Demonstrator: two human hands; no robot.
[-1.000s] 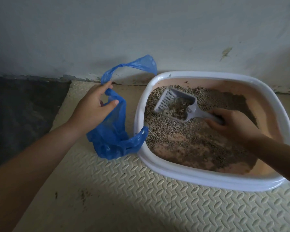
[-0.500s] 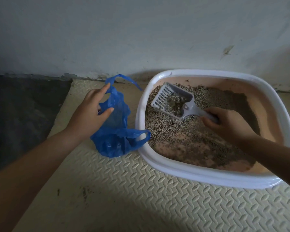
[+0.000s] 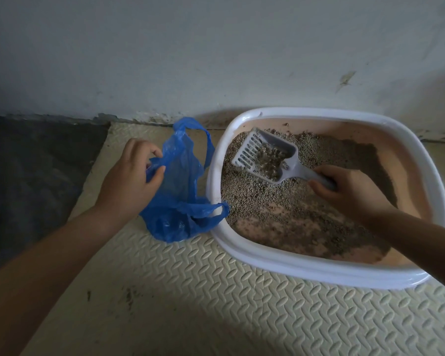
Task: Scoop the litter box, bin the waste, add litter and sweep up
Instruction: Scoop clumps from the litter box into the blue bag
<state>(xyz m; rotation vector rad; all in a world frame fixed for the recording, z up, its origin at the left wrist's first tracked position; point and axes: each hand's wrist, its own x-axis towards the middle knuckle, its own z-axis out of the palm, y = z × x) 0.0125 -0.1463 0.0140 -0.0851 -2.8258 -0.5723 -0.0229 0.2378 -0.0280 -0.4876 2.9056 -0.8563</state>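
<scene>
My right hand [image 3: 352, 194] gripped the scoop [image 3: 265, 158] by its handle, fingers curled round it. The scoop sat tilted over the litter [image 3: 254, 201] at the box's 10 o'clock, loaded with clumps. The box [image 3: 319, 276] lay on the mat [image 3: 216, 304] at my 2 o'clock, close to the wall [image 3: 216, 47]. My left hand [image 3: 129, 181] pinched the bag's rim between thumb and fingers. The bag [image 3: 180, 191] stood against the box's 9 o'clock side, one handle lapping onto the rim. Dark floor [image 3: 36, 163] lay at the mat's 9 o'clock.

No text, brand, number or sign could be read on the litter box [image 3: 319, 276], the scoop [image 3: 251, 150] or the blue plastic bag [image 3: 183, 181].
</scene>
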